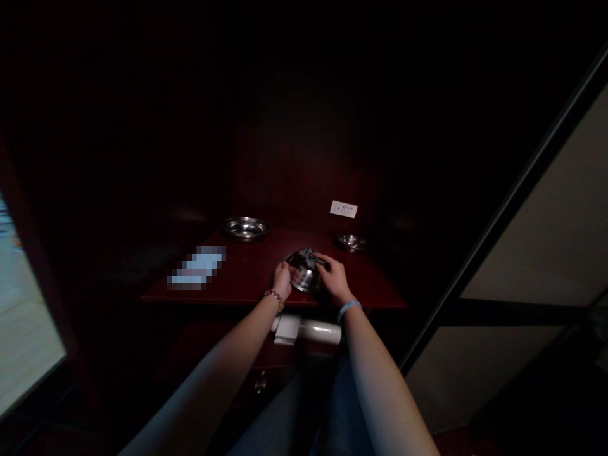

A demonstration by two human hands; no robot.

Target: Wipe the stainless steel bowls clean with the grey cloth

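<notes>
A shiny metal bowl (pixel 304 280) is tilted over the front part of a dark red shelf (pixel 256 278). My left hand (pixel 282 280) grips its rim from the left, fingers closed. On the right, my right hand (pixel 334 277) has its fingers bent over the bowl's upper side, pressing what looks like a crumpled grey cloth (pixel 310 257) against the metal. Dim light hides the exact edges of that cloth. Farther back on the shelf sit a wide metal dish (pixel 246 229) to the left and a small metal dish (pixel 351 243) to the right.
A blurred-out pale item (pixel 197 269) lies at the shelf's left. A white card (pixel 344 209) is on the back panel. Below the shelf edge are a white roll (pixel 320 332) and a drawer knob (pixel 260 382). Dark cabinet sides stand left and right.
</notes>
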